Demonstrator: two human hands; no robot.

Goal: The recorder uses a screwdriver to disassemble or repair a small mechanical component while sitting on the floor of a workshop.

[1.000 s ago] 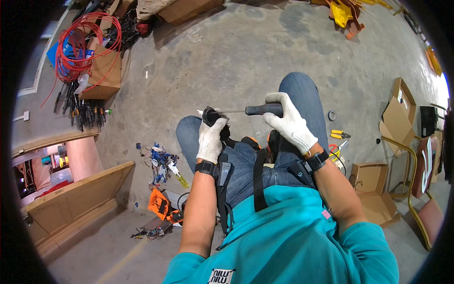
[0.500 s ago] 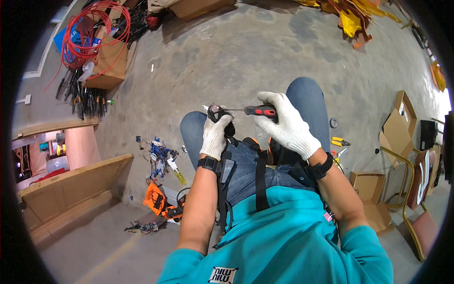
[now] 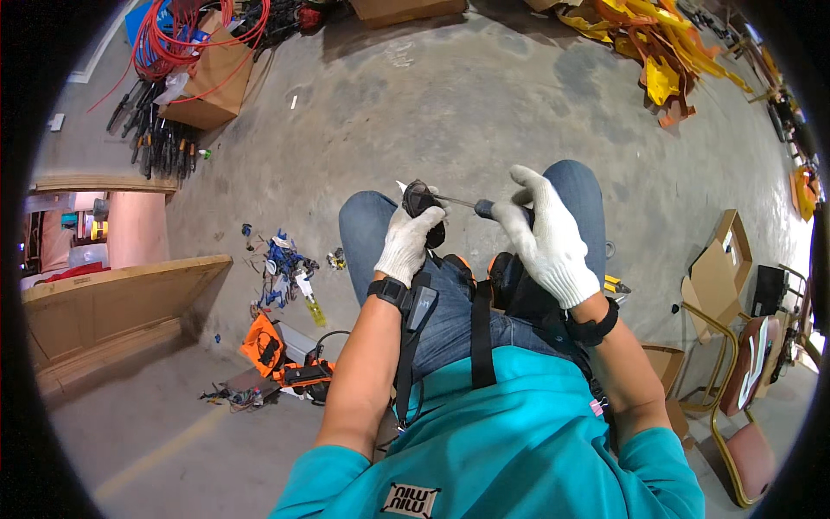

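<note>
Both my hands wear white knitted gloves and sit above my knees. My left hand [image 3: 403,244] is closed around a small black part with a rounded end [image 3: 420,199]; its exact kind is unclear. From the right, a screwdriver [image 3: 484,208] points at this part, its thin metal shaft reaching the rounded end. My right hand [image 3: 551,240] grips the screwdriver handle, which the fingers now mostly cover. Whether the tip sits in a screw is too small to tell.
On the floor at left lie blue plastic pieces [image 3: 284,264] and an orange tool bag [image 3: 262,343]. Yellow-handled pliers [image 3: 615,285] are beside my right knee. A chair [image 3: 745,445] and open cardboard box [image 3: 723,259] stand right. Red cable coils [image 3: 164,43] hang over a carton far left.
My right hand has shifted along the screwdriver and covers more of its handle. The black part has turned slightly in my left hand. The whole view has also shifted a little.
</note>
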